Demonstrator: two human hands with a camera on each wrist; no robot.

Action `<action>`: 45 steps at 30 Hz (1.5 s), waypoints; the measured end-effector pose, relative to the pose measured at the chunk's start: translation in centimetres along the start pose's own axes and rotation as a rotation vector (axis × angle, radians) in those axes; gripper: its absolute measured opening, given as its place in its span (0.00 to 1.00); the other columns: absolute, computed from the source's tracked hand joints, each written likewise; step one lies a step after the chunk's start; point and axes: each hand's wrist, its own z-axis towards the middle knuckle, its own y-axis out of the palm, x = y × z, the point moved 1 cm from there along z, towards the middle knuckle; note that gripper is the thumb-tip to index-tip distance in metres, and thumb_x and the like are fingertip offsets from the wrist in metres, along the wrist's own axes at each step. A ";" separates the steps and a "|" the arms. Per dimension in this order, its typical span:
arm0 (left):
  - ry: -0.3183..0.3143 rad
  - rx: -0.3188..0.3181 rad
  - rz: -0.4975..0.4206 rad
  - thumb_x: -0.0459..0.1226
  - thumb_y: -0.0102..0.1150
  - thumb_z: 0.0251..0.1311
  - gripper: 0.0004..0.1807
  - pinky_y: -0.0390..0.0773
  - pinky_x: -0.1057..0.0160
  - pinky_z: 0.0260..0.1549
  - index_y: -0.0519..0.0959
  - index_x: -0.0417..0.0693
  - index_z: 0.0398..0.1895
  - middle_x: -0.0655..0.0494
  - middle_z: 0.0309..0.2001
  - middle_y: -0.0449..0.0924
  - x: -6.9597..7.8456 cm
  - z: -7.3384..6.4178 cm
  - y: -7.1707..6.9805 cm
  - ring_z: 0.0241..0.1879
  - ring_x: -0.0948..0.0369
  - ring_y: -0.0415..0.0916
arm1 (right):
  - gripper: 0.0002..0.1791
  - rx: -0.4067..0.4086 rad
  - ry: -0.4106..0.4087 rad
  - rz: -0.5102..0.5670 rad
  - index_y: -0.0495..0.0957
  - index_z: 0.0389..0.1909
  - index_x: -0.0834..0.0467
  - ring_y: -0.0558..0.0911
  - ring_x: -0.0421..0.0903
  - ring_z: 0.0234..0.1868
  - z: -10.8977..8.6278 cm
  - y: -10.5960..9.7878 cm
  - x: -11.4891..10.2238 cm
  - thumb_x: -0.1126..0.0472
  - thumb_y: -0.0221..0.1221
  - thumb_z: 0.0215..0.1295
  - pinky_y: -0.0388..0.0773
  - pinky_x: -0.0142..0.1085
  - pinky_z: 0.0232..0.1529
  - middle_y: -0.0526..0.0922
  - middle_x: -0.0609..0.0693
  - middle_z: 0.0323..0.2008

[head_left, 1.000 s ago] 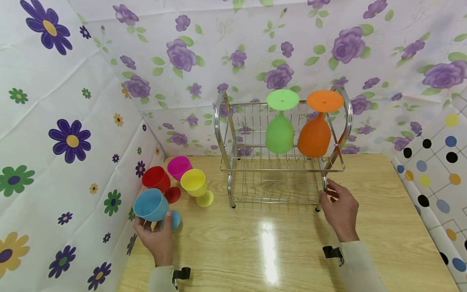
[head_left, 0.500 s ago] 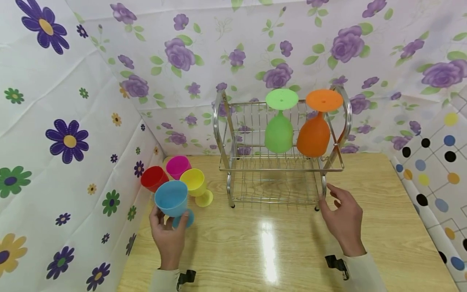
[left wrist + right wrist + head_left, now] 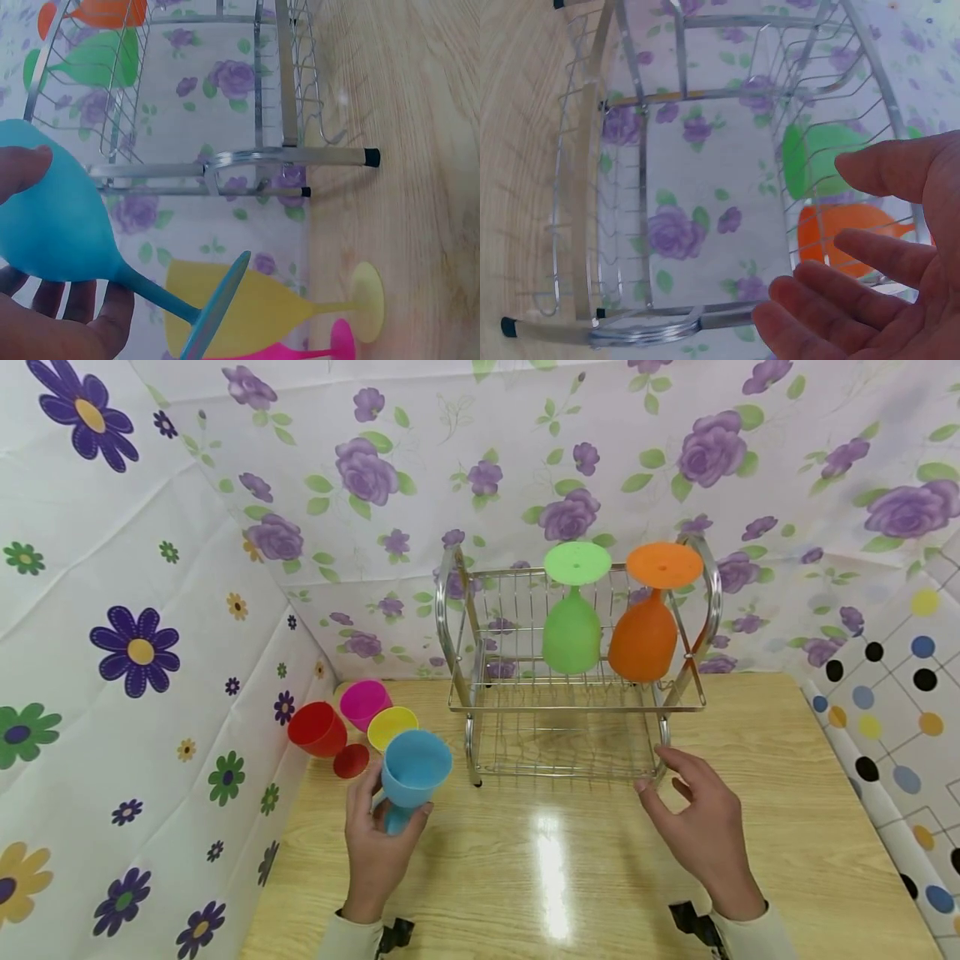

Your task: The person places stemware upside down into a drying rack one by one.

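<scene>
A blue plastic goblet (image 3: 417, 764) is gripped by my left hand (image 3: 378, 864), thumb on one side of the bowl and fingers on the other. It is mouth up, and in the left wrist view its stem and foot (image 3: 217, 311) show clear of the hand. My right hand (image 3: 705, 835) has its fingers spread beside the lower right front leg of a metal dish rack (image 3: 577, 708), holding nothing. On the rack's upper tier, a green goblet (image 3: 572, 635) and an orange goblet (image 3: 643, 639) stand upside down.
Left of the rack, a red goblet (image 3: 318, 729), a pink goblet (image 3: 365, 703) and a yellow goblet (image 3: 390, 725) stand close together on the wooden table (image 3: 510, 877). Flowered cloth (image 3: 300, 460) hangs behind and to the left; dotted cloth (image 3: 900, 693) is at the right.
My left hand has carried the blue goblet rightward, away from the red goblet and in front of the yellow one. My right hand has drawn slightly off the rack's leg and spread its fingers.
</scene>
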 end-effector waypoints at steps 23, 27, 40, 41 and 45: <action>0.376 -0.430 0.306 0.36 0.87 0.46 0.50 0.87 0.47 0.58 0.73 0.49 0.75 0.47 0.66 0.72 7.1 -0.9 4.4 0.66 0.47 0.76 | 0.46 -0.231 -0.416 0.220 0.75 0.74 0.51 0.78 0.41 0.68 -1.7 -0.1 -5.7 0.65 0.81 0.51 0.79 0.24 0.62 0.78 0.51 0.69; 0.449 -0.475 0.351 0.36 0.87 0.46 0.49 0.88 0.52 0.57 0.73 0.47 0.75 0.47 0.66 0.73 7.9 -1.0 5.4 0.65 0.50 0.76 | 0.46 -0.246 -0.449 0.217 0.75 0.73 0.53 0.76 0.47 0.71 -1.9 0.3 -6.1 0.61 0.82 0.51 0.74 0.24 0.68 0.77 0.54 0.69; 0.595 -0.575 0.421 0.42 0.87 0.47 0.50 0.86 0.60 0.54 0.72 0.52 0.76 0.53 0.67 0.72 9.0 -1.3 7.2 0.64 0.56 0.74 | 0.47 -0.327 -0.385 0.216 0.72 0.75 0.49 0.80 0.57 0.67 -2.3 0.7 -6.5 0.57 0.82 0.53 0.91 0.44 0.52 0.74 0.52 0.72; 0.594 -0.575 0.420 0.42 0.87 0.48 0.49 0.87 0.59 0.55 0.72 0.52 0.76 0.52 0.67 0.73 9.0 -1.3 7.2 0.64 0.56 0.74 | 0.47 -0.334 -0.369 0.238 0.72 0.75 0.48 0.80 0.57 0.67 -2.4 0.7 -6.5 0.58 0.82 0.53 0.90 0.42 0.52 0.73 0.51 0.72; 0.596 -0.549 0.416 0.42 0.86 0.50 0.48 0.87 0.56 0.57 0.72 0.52 0.76 0.52 0.67 0.73 9.1 -1.4 7.1 0.65 0.56 0.74 | 0.47 -0.319 -0.339 0.279 0.73 0.74 0.48 0.80 0.54 0.67 -2.4 0.8 -6.4 0.60 0.82 0.52 0.90 0.40 0.53 0.74 0.52 0.71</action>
